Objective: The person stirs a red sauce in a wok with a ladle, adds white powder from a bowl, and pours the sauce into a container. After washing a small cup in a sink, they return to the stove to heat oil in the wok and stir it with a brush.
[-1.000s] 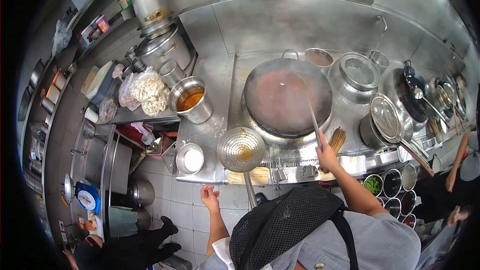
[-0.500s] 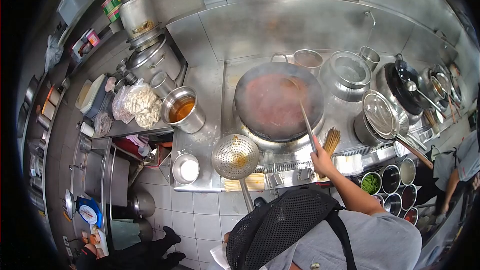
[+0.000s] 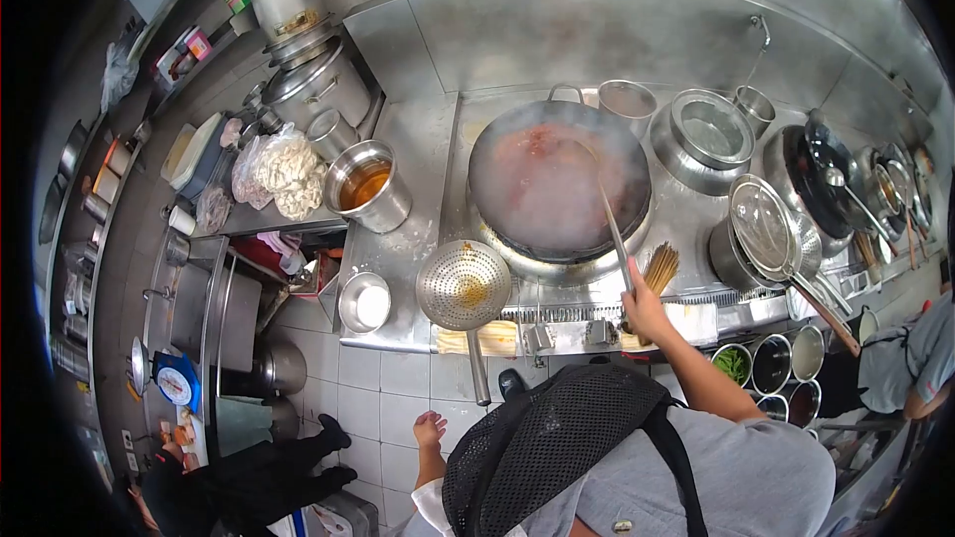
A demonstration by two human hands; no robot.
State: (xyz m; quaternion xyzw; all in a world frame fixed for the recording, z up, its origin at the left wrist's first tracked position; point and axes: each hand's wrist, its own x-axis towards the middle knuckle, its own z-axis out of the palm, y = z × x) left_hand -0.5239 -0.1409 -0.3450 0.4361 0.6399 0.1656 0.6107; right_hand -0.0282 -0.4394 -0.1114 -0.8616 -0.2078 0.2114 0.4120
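1. The metal pot of amber liquid stood on the counter, with a smaller pot near the front edge.
2. The left hand hung over the tiled floor, its fingers parted and loosely curled; it had hold of nothing visible. The end of the skimmer's handle was near it, apart from the fingers.
3. The perforated skimmer lay bowl-up at the counter's front, yellow-brown residue in its bowl and its handle jutting past the edge.
4. The wok sat on the stove, holding reddish contents partly veiled by steam.
5. The long-handled utensil slanted out of the wok toward the person; steam hid its far end.
6. The right hand had its fingers closed around that handle, in front of the wok.
7. The bristle brush was just beside the right hand; whether they touched, I could not tell.
8. The mesh strainer lay over a deep pot, farther right.
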